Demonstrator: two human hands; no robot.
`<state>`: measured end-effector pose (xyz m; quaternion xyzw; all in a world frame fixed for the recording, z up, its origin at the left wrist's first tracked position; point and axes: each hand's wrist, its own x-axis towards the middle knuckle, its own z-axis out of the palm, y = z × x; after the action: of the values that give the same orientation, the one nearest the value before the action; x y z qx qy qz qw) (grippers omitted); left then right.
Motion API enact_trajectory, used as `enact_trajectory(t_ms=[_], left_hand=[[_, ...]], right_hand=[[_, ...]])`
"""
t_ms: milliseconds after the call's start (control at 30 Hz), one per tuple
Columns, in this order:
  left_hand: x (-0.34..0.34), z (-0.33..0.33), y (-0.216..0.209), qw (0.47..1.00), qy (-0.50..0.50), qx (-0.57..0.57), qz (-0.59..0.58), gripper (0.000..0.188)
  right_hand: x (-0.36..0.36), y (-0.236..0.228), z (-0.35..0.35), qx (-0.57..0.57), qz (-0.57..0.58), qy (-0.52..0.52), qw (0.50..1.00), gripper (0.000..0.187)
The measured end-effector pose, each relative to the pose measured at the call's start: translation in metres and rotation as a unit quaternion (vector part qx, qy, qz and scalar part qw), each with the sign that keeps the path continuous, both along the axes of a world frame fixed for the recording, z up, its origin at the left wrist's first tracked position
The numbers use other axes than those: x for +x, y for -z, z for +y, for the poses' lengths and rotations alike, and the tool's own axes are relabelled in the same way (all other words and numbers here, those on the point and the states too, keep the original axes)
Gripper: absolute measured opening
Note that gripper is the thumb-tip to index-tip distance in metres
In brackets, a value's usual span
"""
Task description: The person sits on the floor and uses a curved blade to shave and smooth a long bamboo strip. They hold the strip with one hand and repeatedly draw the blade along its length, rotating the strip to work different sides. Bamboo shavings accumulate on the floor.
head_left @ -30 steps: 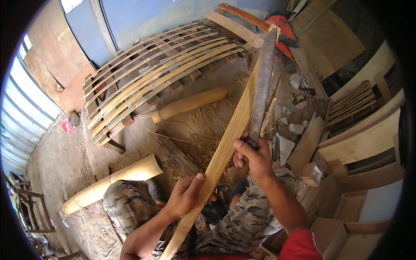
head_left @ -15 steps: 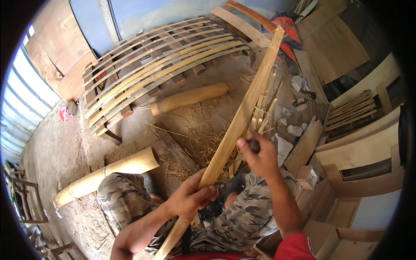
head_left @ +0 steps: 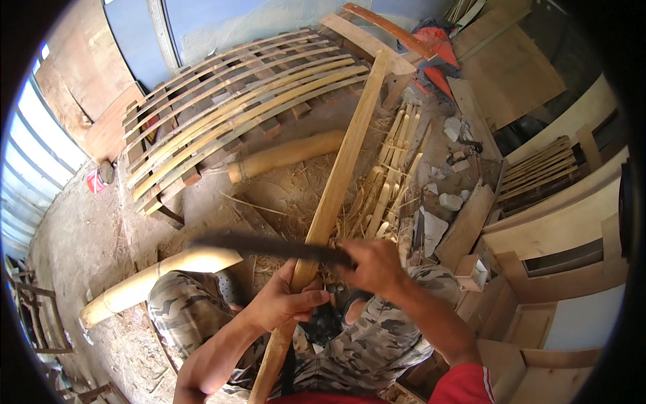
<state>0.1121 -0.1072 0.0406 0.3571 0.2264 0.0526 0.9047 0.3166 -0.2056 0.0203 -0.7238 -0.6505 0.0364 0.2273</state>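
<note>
A long split bamboo slat (head_left: 348,149) runs from my lap up and away, slanting to the right. My left hand (head_left: 282,301) is wrapped round its lower part. In my right hand (head_left: 374,266) is the handle of a machete (head_left: 269,244), whose dark blade, blurred by motion, points left across the slat just above my left hand. I cannot tell whether the blade touches the slat. Below the hands are my knees in camouflage trousers (head_left: 192,306).
A slatted bamboo rack (head_left: 242,108) stands at the back, with a bamboo pole (head_left: 289,155) before it. Another bamboo pole (head_left: 145,281) lies by my left knee. Cut bamboo strips (head_left: 393,175) and shavings lie ahead. Wooden frames (head_left: 558,242) stand on the right.
My right hand has come lower and nearer, and the machete blade has swung to point left across the slat. The slat's far end has tipped to the left.
</note>
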Motion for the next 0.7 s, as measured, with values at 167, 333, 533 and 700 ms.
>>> enact_trajectory(t_ms=[167,333,533,700], left_hand=[[0.002,0.007,0.005,0.999,0.02,0.034,0.021,0.038],[0.002,0.016,0.014,0.999,-0.016,-0.037,-0.011,0.043],[0.002,0.001,-0.007,1.0,0.002,-0.01,0.023,0.05],[-0.01,0.006,0.0,0.995,0.033,-0.093,-0.007,0.052]], right_hand=[[0.006,-0.003,0.01,0.021,0.011,-0.016,1.0,0.022],[-0.001,0.003,0.016,0.009,0.012,0.019,1.0,0.018],[0.016,0.002,0.015,-0.02,0.051,0.123,0.991,0.016],[0.011,0.0,0.002,-0.055,0.046,0.116,0.991,0.017]])
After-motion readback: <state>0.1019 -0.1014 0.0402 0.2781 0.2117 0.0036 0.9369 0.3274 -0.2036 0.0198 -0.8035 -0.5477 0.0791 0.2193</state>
